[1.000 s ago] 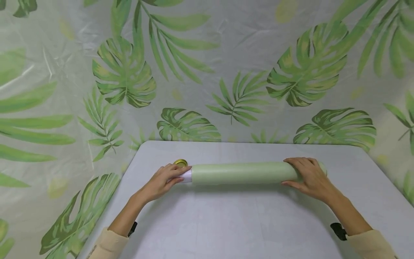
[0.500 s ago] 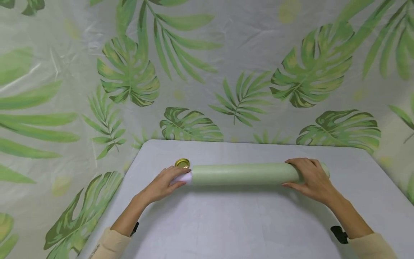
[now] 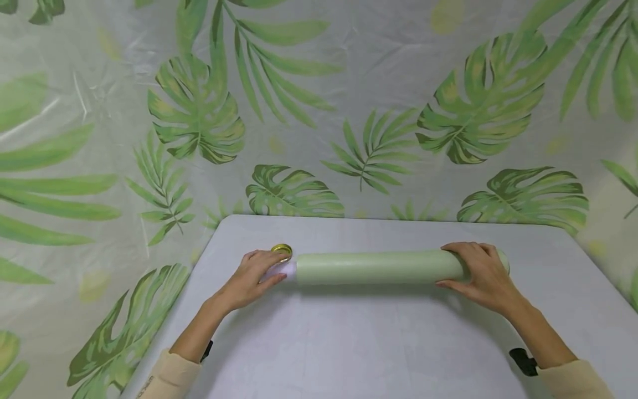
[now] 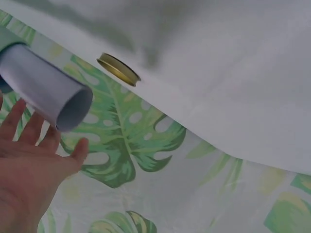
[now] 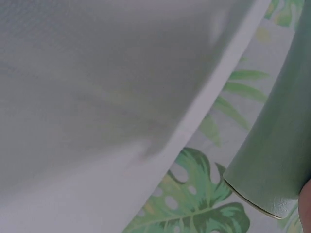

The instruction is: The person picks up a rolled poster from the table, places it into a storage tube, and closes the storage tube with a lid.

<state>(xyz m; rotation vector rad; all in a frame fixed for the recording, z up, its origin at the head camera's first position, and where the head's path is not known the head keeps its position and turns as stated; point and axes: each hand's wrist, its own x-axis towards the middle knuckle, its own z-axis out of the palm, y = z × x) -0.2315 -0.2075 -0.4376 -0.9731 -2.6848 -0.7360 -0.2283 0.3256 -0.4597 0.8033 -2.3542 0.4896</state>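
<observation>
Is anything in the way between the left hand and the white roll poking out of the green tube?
No, nothing visible is. The left hand is right by the white roll poking out of the green tube. The gold lid lies farther back on the table, not between them.

Inner tube out L end of big tube; L hand there, R hand nr R end; lid behind-L, on tbl.
</observation>
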